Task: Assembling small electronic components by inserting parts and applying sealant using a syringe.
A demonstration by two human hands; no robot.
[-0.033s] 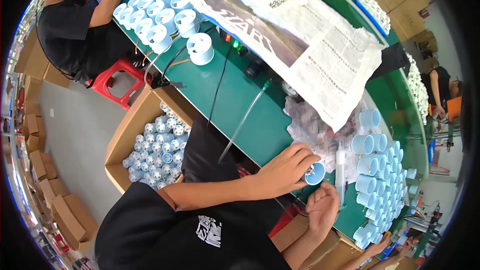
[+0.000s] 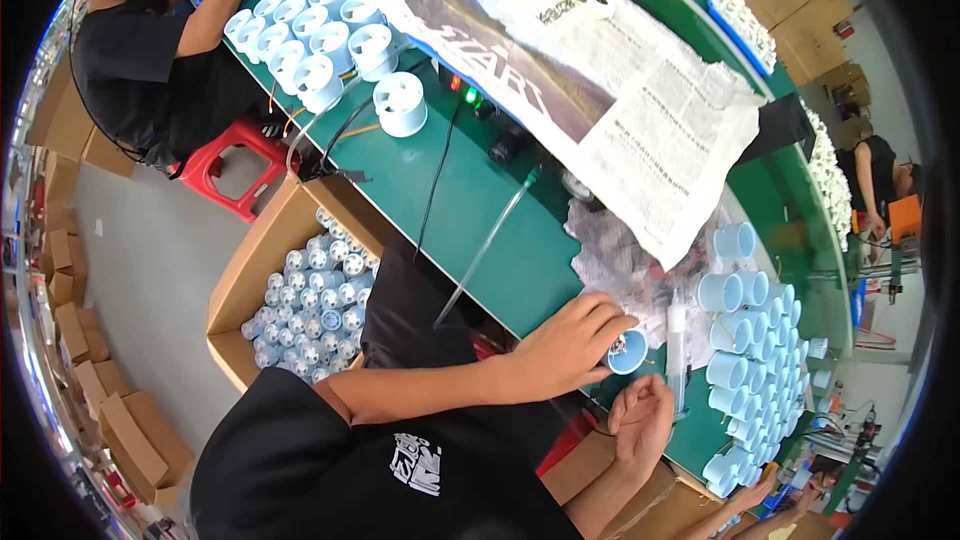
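Observation:
My left hand (image 2: 572, 345) is closed around the rim and side of a light blue plastic cup-shaped housing (image 2: 629, 352). Its open mouth faces up toward me and shows a small metallic part inside. Just below the cup, my right hand (image 2: 642, 418) is palm up with curled fingers. Whatever its fingertips may pinch is too small to make out. Close beside that hand, a clear tube with a white top (image 2: 677, 350) lies on the green table (image 2: 515, 275).
Many similar blue cups (image 2: 728, 372) stand at right. More blue housings (image 2: 400, 103) fill the upper left. A printed sheet (image 2: 640, 155) covers equipment. A thin hose (image 2: 487, 245) crosses the table edge. A carton of parts (image 2: 232, 325) stands left; a co-worker (image 2: 150, 60) sits beyond.
The fingers of my right hand have curled in a little more beneath the cup. My left hand keeps its hold on the cup. The whole view has shifted slightly.

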